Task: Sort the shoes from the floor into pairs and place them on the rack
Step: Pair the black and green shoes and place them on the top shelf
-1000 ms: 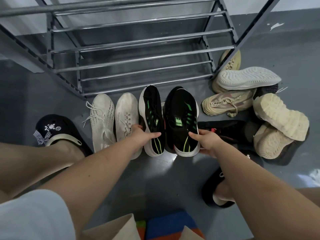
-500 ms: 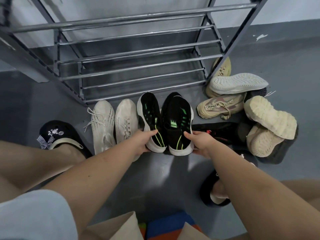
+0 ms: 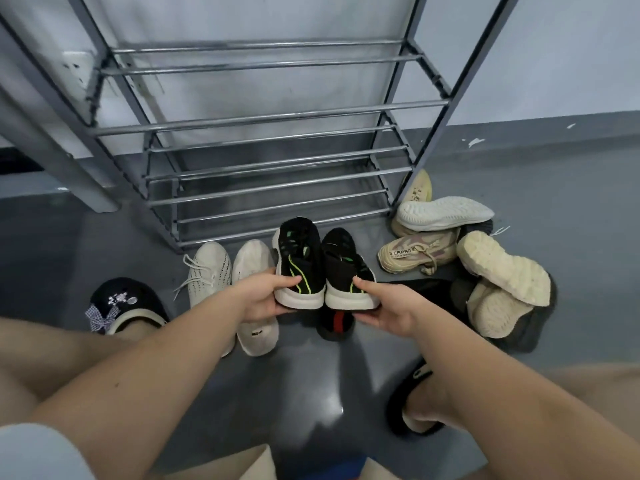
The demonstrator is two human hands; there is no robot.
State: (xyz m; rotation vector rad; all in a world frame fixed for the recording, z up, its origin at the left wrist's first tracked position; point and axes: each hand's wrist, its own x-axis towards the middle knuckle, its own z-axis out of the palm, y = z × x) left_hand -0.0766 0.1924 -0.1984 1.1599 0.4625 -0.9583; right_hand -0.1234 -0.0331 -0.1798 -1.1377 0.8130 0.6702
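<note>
- My left hand [image 3: 263, 296] grips the heel of the left black sneaker [image 3: 300, 263], thumb on top, fingers curled under the white sole.
- My right hand [image 3: 388, 306] grips the heel of the right black sneaker [image 3: 346, 271] the same way.
- The 2 sneakers touch side by side, lifted above the floor [image 3: 304, 382], toes toward the metal shoe rack [image 3: 263, 161].

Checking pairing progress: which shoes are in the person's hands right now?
The black pair with green stripes: left hand grips one shoe, right hand the other. The white and beige shoes lie untouched.
</note>
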